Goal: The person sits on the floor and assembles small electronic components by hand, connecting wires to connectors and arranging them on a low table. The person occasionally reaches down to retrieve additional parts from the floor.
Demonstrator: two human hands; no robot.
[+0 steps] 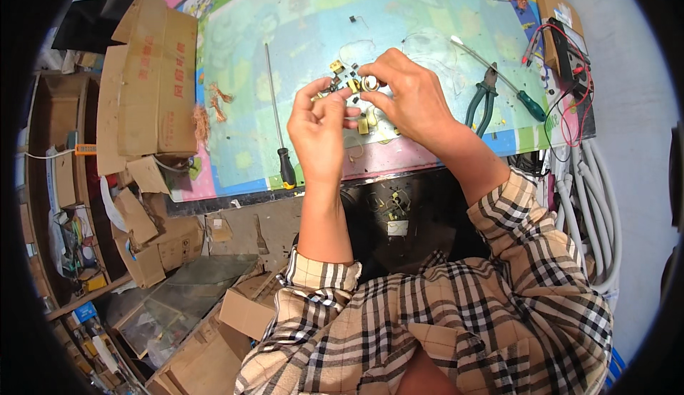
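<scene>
Above the middle of the mat, my left hand (318, 120) and my right hand (413, 94) meet over a small electronic part. The part has a yellow-and-black body (353, 86) and a round coil (370, 83) with a coppery rim. My right thumb and index finger pinch the coil side. The fingers of my left hand are bent round the yellow-and-black side, and their tips partly hide it. Beyond them lies a yellow component (336, 67) among small black bits. Just below the held part sits another yellow component (363, 125).
A black-handled screwdriver (286, 168) lies left, with copper wire scraps (218, 101) beyond it. Green-handled pliers (484, 100) and a green-handled screwdriver (529, 105) lie right. Red and black test leads (586, 74) hang at the right edge. A cardboard box (160, 74) stands at left.
</scene>
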